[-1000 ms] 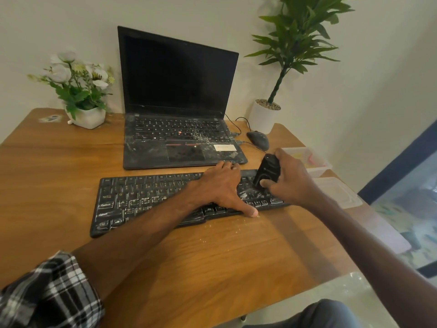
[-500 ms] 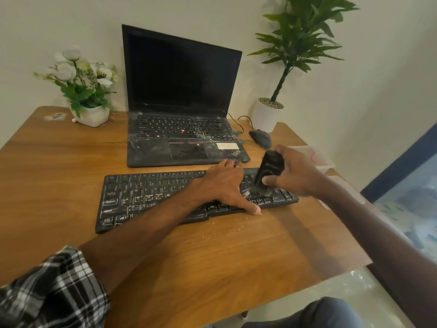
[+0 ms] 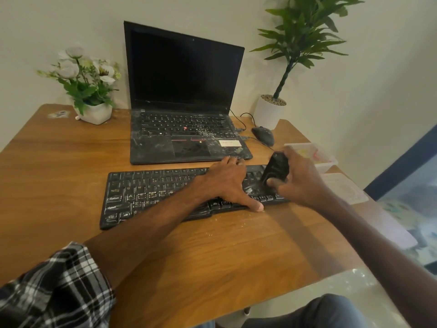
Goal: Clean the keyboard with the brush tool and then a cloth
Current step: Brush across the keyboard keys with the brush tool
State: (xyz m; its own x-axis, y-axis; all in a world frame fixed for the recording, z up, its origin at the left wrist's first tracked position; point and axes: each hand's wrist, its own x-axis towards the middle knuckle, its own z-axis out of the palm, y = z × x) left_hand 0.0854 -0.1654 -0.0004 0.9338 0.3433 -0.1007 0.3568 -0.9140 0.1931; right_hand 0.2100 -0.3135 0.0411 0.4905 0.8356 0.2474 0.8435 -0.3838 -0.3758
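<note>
Under the right hand's (image 3: 300, 181) curled fingers (image 3: 274, 182), the black brush tool (image 3: 276, 169) is standing tilted on the right end of the black keyboard (image 3: 151, 192), its lower end touching the keys. Those fingers are wrapping closely around the tool, with the thumb pressing on its near side low down. Just left of them, the left hand (image 3: 227, 183) is lying palm down on the keyboard with its fingers spread flat and gripping nothing; the fingertips are reaching the keyboard's far edge and the thumb is stretching past the near edge to touch the wooden table (image 3: 212, 261). White dust is showing on the keys between the two hands and on the keys left of the left hand. Pale crumbs (image 3: 227, 224) are lying on the table just nearer than the left thumb. Beyond the left fingertips, an open laptop (image 3: 186, 95) with a dark screen and a smeared palm rest is sitting close behind the keyboard. Farther back from the right fingers, a dark mouse (image 3: 263, 136) is resting beside a white-potted green plant (image 3: 298, 43). Just right of the right hand, a clear plastic container (image 3: 327, 162) is sitting near the table's edge. Well left of both hands, a white pot of white flowers (image 3: 87, 84) is standing at the table's back.
</note>
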